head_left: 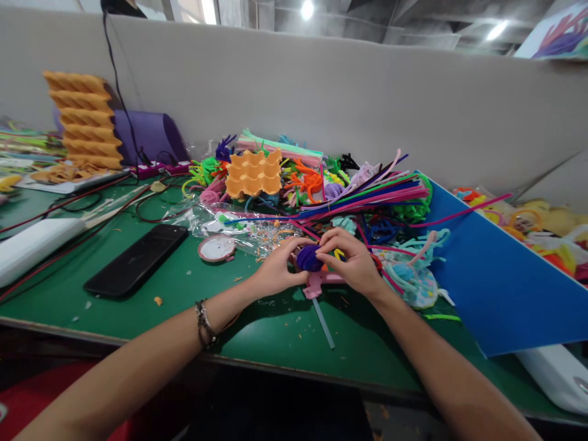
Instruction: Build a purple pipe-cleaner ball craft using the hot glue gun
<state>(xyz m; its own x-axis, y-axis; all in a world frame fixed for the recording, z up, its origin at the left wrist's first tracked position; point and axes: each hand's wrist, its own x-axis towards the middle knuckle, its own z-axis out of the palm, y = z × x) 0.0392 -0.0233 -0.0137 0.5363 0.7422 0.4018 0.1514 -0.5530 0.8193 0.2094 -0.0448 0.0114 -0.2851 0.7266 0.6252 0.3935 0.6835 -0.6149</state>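
Between both hands is a dark purple coil of fuzzy pipe cleaner [309,258], held above the green table. My left hand [281,264] curls round its left side, thumb below and fingers above. At its right edge, my right hand [346,257] pinches with thumb and fingertips. Just beneath the hands lies a pink glue gun [315,285], its body partly hidden by my right hand. A translucent glue stick [324,324] sticks out of it towards the table's front edge. Bits of yellow and orange show behind my right fingers.
A black phone [136,260] and a round white disc [217,248] lie to the left. Behind the hands are heaped pipe cleaners [367,197] and an orange egg-crate piece [253,174]. A blue board [500,275] leans at right. Cables [59,260] cross the left side.
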